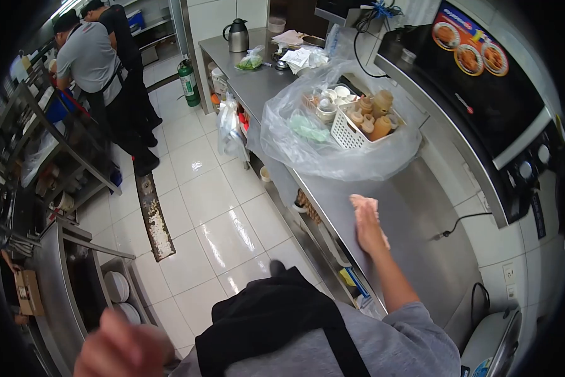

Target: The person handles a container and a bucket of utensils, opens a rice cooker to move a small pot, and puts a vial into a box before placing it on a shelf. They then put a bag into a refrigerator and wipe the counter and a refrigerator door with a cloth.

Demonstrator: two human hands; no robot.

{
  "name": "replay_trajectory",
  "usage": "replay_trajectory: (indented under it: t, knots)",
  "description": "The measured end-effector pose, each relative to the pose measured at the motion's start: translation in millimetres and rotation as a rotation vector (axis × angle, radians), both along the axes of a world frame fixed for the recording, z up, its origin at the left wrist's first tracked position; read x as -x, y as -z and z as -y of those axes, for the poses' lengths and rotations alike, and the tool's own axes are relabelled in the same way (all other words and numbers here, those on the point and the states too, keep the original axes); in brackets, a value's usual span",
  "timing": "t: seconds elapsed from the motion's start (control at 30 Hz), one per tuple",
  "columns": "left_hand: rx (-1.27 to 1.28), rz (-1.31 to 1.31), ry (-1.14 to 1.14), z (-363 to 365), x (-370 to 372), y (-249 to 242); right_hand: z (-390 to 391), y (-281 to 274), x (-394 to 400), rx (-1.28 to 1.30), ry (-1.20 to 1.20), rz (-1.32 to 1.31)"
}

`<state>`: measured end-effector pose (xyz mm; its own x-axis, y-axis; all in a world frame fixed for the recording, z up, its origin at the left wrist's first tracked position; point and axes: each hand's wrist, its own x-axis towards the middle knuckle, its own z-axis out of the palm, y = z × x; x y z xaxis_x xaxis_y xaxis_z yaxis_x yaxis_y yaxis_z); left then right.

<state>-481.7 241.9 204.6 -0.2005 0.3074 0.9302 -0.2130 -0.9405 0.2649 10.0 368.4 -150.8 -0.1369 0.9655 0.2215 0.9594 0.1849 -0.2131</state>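
Observation:
My right hand (pixel 368 227) lies flat on a pale pink cloth (pixel 362 203), pressing it onto the steel counter (pixel 421 207) near its front edge. My left hand (pixel 119 349) hangs low at the bottom left, blurred, fingers curled with nothing visible in it. Just beyond the cloth sits a large clear plastic bag (pixel 295 147) wrapped around a white basket (pixel 348 132) of small jars and lids.
A steel thermos jug (pixel 236 34), papers and a bagged green item (pixel 251 61) stand at the counter's far end. A black display unit (pixel 483 81) lines the right wall. Two people (pixel 100 69) work at racks far left. A green extinguisher (pixel 189 81) stands on the tiled floor.

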Motion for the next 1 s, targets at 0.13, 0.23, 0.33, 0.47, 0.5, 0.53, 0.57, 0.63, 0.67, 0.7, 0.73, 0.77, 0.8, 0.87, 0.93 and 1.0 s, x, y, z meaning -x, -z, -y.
replay_trajectory:
  t: [0.13,0.23,0.33,0.47,0.5,0.53,0.57,0.63,0.67,0.7,0.73,0.77,0.8,0.87,0.93,1.0]
  knots:
    - [0.136,-0.535,0.314,-74.1,38.5,-60.2,-64.9,-29.0,93.7,0.01,-0.079,-0.11]
    - [0.229,-0.61,0.36,-146.3,39.3,-66.9,-133.0,-37.8,140.8,0.236,-0.158,-0.152]
    - [0.198,-0.591,0.24,-212.8,41.7,-76.5,-206.1,-60.6,198.4,0.594,-0.125,-0.217]
    - [0.218,-0.582,0.236,-285.1,67.4,-81.8,-324.6,-89.1,257.8,0.096,-0.276,-0.272]
    - [0.22,-0.579,0.228,-301.9,75.4,-82.4,-362.4,-110.5,274.4,0.192,-0.231,-0.346]
    - [0.219,-0.579,0.225,-319.0,83.9,-81.7,-397.4,-126.6,290.6,0.289,-0.181,-0.418]
    - [0.221,-0.578,0.227,-335.8,92.9,-81.0,-425.0,-132.2,304.4,0.388,-0.124,-0.488]
    - [0.218,-0.572,0.245,-374.1,114.8,-75.2,-492.9,-70.6,308.2,0.274,-0.177,-0.723]
    - [0.211,-0.571,0.256,-395.2,126.3,-72.0,-526.5,-37.7,305.9,0.147,-0.219,-0.959]
    - [0.207,-0.57,0.271,-418.3,138.6,-68.4,-552.5,-16.8,303.7,0.144,-0.212,-0.958]
    - [0.2,-0.57,0.301,-442.6,152.7,-65.9,-574.9,1.5,300.4,-0.023,-0.047,-0.47]
    - [0.189,-0.571,0.332,-469.3,166.2,-64.5,-593.2,13.6,298.7,-0.174,0.124,0.02]
    - [0.181,-0.569,0.374,-497.8,180.4,-64.2,-610.5,18.2,297.6,-0.167,0.154,0.019]
    - [0.158,-0.553,0.455,-555.7,206.2,-65.1,-643.7,20.4,293.6,-0.17,0.228,-0.192]
    - [0.127,-0.538,0.556,-610.7,227.3,-66.1,-656.1,4.0,300.5,-0.125,0.324,-0.248]
    - [0.091,-0.496,0.667,-660.8,240.2,-61.8,-666.4,-4.0,302.3,-0.092,0.388,-0.202]
